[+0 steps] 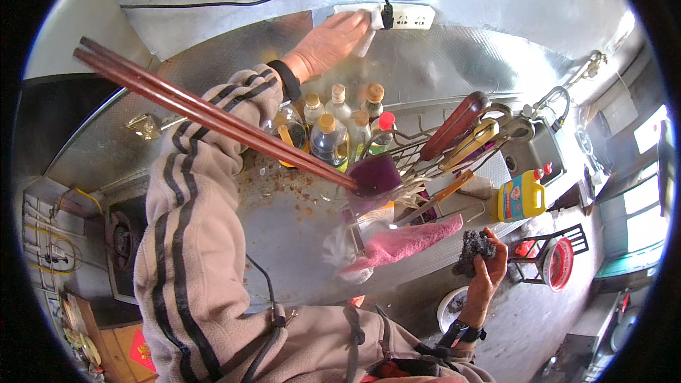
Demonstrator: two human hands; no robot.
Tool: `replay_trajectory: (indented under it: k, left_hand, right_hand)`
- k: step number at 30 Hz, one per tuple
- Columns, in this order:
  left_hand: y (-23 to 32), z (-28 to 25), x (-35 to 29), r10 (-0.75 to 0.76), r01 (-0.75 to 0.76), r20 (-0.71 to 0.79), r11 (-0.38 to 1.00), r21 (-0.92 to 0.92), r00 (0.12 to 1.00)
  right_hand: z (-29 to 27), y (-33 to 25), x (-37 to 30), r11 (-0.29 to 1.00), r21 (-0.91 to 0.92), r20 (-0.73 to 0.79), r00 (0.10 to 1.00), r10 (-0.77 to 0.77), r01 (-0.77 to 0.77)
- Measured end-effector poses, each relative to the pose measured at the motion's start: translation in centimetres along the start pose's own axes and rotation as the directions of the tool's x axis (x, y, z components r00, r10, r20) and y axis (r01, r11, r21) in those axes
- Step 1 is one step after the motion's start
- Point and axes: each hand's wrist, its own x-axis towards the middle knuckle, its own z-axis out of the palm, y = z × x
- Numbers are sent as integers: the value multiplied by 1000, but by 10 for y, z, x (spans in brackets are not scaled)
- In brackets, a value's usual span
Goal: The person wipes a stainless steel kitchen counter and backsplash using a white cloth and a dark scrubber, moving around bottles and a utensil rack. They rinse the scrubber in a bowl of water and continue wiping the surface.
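My left arm stretches up across the counter to the back wall. There my left hand [328,45] is closed over a white cloth [366,41], pressing it to the wall beside the white socket strip [415,17]. A black plug and cord [386,15] sit right next to the cloth. At the lower right, over the counter's front edge, my right hand [485,278] grips a dark steel wool scrubber [469,254] between thumb and fingers. Close to it hangs a pink cloth [408,244], draped over the utensil rack [404,149].
Several capped bottles [331,140] stand under my left arm. Long chopsticks [213,113] lean from a purple holder [376,177] toward the upper left. Brown crumbs litter the metal counter [284,241]. A yellow jug [521,196] stands near the sink [543,152]; a gas burner [122,245] is at left.
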Motion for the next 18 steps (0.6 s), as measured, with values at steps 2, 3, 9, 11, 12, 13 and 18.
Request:
replay_trajectory:
  k: [2,3,9,11,12,13,18]
  left_hand:
    - [-8,1,1,-138,136,-33,989,-58,990]
    - [-8,3,2,-208,202,-67,976,-86,976]
    - [13,5,-4,-96,97,18,993,-68,995]
    - [20,7,-4,-72,72,74,997,5,995]
    - [22,8,-3,-35,37,90,999,-24,995]
    - [23,8,-4,12,-2,160,998,-62,987]
    - [16,1,-22,4,-5,217,1000,0,976]
  right_hand:
    - [1,-1,0,1000,-19,6,1000,-21,21]
    - [1,-2,-1,1000,-9,0,1000,-12,12]
    - [-2,1,-12,998,-68,-11,1000,-11,10]
    - [-5,2,-13,997,-70,5,999,-42,42]
    - [-7,2,-13,996,-81,-3,999,-36,36]
    - [-8,2,-13,996,-87,-10,1000,-30,29]
    - [-15,-6,-15,995,-94,-30,999,-45,42]
